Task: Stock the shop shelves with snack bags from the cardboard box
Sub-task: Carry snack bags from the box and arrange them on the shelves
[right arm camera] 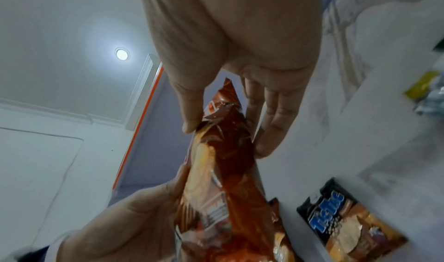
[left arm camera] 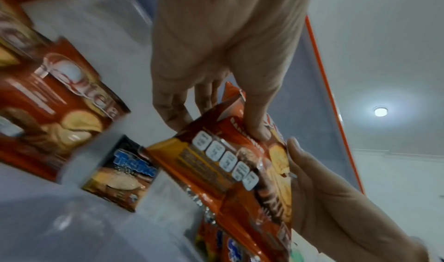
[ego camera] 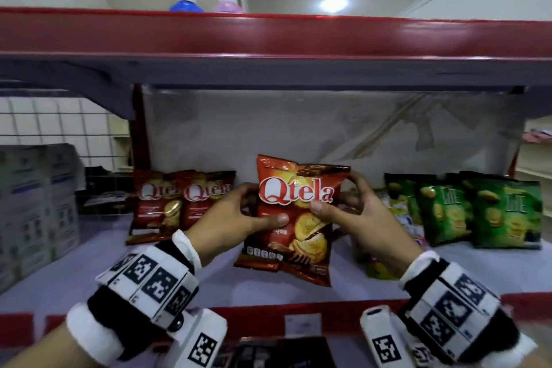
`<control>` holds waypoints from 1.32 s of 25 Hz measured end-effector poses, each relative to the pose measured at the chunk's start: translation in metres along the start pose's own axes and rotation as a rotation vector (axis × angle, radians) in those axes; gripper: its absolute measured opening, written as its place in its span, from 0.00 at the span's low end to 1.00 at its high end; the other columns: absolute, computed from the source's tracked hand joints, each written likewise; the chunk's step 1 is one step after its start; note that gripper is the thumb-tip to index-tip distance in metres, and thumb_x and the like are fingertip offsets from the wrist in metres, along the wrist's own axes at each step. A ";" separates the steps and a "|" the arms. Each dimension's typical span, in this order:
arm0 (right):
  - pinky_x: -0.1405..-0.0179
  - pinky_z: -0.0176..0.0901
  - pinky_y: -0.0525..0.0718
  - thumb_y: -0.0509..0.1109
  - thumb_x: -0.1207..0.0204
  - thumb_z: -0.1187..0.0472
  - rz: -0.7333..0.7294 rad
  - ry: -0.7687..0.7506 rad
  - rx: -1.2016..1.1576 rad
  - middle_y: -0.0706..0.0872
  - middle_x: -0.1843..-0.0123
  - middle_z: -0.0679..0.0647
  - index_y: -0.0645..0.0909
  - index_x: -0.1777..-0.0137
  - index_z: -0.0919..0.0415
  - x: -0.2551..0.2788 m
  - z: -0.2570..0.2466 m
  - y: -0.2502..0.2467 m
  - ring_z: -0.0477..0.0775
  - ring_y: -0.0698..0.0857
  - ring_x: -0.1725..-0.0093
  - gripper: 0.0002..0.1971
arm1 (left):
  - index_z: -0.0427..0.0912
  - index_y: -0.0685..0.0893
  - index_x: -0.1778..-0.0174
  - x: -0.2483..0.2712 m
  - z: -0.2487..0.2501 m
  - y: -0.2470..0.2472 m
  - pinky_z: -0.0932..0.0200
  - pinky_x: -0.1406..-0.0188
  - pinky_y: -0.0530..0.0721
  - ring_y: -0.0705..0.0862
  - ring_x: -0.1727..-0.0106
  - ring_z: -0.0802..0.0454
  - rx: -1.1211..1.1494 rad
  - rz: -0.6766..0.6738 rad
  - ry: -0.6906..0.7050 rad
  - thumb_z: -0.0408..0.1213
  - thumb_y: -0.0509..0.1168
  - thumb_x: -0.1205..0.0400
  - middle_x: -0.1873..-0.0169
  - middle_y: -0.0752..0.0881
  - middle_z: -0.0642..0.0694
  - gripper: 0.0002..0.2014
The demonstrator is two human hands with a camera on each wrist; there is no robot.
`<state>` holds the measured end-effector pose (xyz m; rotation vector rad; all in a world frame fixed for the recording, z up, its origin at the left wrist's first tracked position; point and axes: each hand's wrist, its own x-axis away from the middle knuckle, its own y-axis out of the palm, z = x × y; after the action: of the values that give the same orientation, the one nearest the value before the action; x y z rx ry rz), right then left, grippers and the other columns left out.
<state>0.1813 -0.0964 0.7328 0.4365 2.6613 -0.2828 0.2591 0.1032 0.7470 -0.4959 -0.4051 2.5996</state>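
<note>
A red Qtela snack bag is held upright over the middle of the grey shelf, its bottom edge close to the shelf surface. My left hand grips its left side, thumb on the front and fingers behind. My right hand pinches its right side and top corner. In the left wrist view the same bag shows between my left hand and the right hand's thumb. In the right wrist view my right hand pinches the bag edge-on. No cardboard box is in view.
Two more Qtela bags stand at the back left. Green snack bags stand at the back right, with mixed packets behind my right hand. Grey cartons flank the left. A red upper shelf carries two bottles.
</note>
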 end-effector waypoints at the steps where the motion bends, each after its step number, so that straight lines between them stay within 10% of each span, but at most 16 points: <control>1: 0.58 0.48 0.91 0.80 0.45 0.44 -0.014 -0.009 0.024 0.88 0.45 0.48 0.65 0.30 0.37 -0.001 0.005 0.020 0.46 0.90 0.52 0.42 | 0.55 0.74 0.33 0.003 -0.011 -0.020 0.65 0.58 0.86 0.85 0.48 0.63 0.008 0.047 -0.020 0.51 0.79 0.43 0.49 0.84 0.62 0.41; 7: 0.59 0.20 0.78 0.74 0.28 0.50 -0.107 -0.014 0.378 0.83 0.46 0.41 0.68 0.31 0.39 0.014 0.051 0.105 0.40 0.84 0.51 0.27 | 0.52 0.76 0.43 0.009 -0.060 -0.116 0.63 0.59 0.82 0.83 0.54 0.62 0.044 0.401 -0.030 0.33 0.79 0.33 0.49 0.83 0.53 0.27; 11: 0.42 0.32 0.75 0.69 0.24 0.47 -0.128 -0.045 0.651 0.80 0.45 0.39 0.71 0.32 0.40 0.022 0.069 0.126 0.41 0.80 0.41 0.21 | 0.39 0.75 0.30 -0.002 -0.084 -0.165 0.42 0.36 0.81 0.83 0.38 0.43 0.063 0.569 -0.065 0.32 0.78 0.31 0.36 0.83 0.43 0.33; 33: 0.49 0.35 0.77 0.61 0.21 0.43 -0.066 -0.021 0.861 0.85 0.49 0.42 0.77 0.37 0.42 0.035 0.068 0.130 0.43 0.82 0.46 0.15 | 0.37 0.77 0.33 -0.052 -0.129 -0.186 0.45 0.37 0.78 0.81 0.37 0.39 -0.143 0.366 -0.445 0.33 0.76 0.28 0.36 0.83 0.38 0.27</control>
<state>0.2219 0.0156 0.6406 0.5801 2.4086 -1.4522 0.4256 0.2614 0.7135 -0.0254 -0.7059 3.0511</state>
